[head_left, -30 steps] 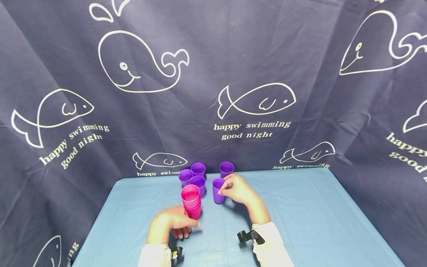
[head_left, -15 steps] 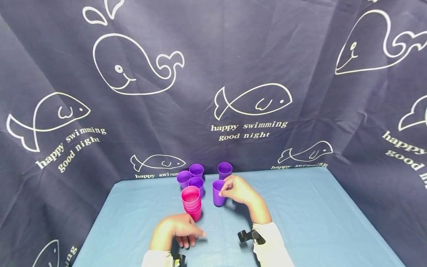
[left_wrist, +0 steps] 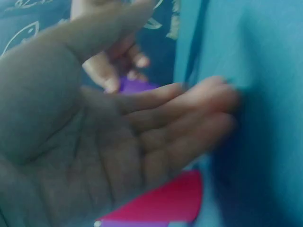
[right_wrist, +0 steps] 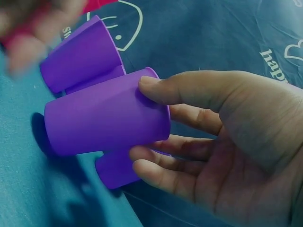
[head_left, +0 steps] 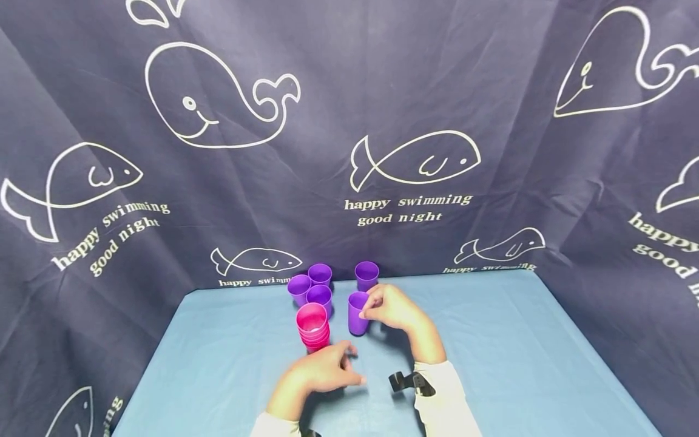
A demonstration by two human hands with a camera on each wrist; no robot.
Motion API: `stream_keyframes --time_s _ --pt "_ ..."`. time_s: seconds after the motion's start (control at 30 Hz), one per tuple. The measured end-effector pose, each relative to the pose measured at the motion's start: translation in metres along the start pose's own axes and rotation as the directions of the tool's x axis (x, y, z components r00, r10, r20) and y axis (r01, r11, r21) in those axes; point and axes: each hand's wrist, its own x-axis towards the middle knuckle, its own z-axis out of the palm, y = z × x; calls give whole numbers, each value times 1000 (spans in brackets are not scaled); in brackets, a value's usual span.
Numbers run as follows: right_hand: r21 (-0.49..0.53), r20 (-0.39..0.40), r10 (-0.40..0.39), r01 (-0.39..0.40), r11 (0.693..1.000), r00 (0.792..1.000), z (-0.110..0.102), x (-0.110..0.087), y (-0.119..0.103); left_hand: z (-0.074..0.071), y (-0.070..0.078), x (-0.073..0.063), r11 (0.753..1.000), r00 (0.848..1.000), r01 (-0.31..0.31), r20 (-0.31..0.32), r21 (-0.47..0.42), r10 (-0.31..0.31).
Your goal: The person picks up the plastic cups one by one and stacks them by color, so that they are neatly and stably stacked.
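My right hand (head_left: 394,308) pinches a purple cup (head_left: 357,318) near its rim, thumb on the near side, as the right wrist view shows. The cup is upright, close over the table. My left hand (head_left: 323,369) holds nothing; its fingers are extended and its thumb spread, blurred in the left wrist view. It lies just in front of a stack of pink cups (head_left: 313,321), hiding the stack's lower part. Behind that stack stand three purple cups (head_left: 319,298) in a close group. One more purple cup (head_left: 366,276) is at the back, beyond the held one.
A blue cloth (head_left: 491,352) covers the table. A dark curtain (head_left: 327,121) printed with whales and fish rises along its back edge and both sides, right behind the rear cups.
My left hand has moved from the left side of the pink stack rightward to its front, towards the held purple cup. The right hand and its cup have stayed nearly still.
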Motion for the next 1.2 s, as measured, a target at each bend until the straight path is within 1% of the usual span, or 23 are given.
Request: stream_keyframes --time_s 0.03,0.07,0.1,0.2,0.27,0.37,0.47,0.53,0.67,0.8,0.93,1.03,1.1,1.2 --pt "-1 -1 -1 1 1000 1000 -2 -1 0 2 1 4 1000 999 -22 -37 11 22" --pt "-1 -1 1 -1 1000 1000 -3 -2 -1 4 3 8 999 997 -30 -66 13 30" --pt "-3 0 1 -1 1000 1000 -5 -2 -1 6 5 10 1000 996 -23 -91 9 24" --pt "-15 -3 1 -1 1000 1000 -9 -4 0 12 14 17 999 990 30 -135 -16 -32" --pt "-11 -12 3 -3 1000 1000 -11 -5 0 15 19 21 997 984 46 -170 -54 -54" --pt "3 -29 8 -8 1000 1000 -15 -6 -1 15 25 28 995 971 34 -233 -89 -54" --pt "13 -33 5 -5 1000 999 -17 -7 -2 14 28 35 993 955 16 -292 -114 -49" --pt "10 -27 5 -5 1000 1000 -18 -8 -2 14 29 39 992 946 20 -320 -123 -59" --pt "-3 0 -20 20 1000 1000 -18 -9 -2 18 26 46 984 924 -45 -382 -170 -24" --pt "2 37 -30 30 1000 999 -18 -8 -3 25 19 51 964 904 -125 -427 -233 14" --pt "11 65 -35 35 999 997 -19 -9 -4 31 15 56 938 877 -190 -480 -290 29" --pt "24 81 -51 49 998 995 -21 -9 -6 35 14 59 925 846 -216 -532 -311 19" --pt "32 93 -62 59 998 994 -21 -10 -7 37 14 61 928 822 -218 -569 -303 7" --pt "43 120 -81 77 996 989 -22 -11 -6 40 13 62 944 791 -202 -612 -260 0"
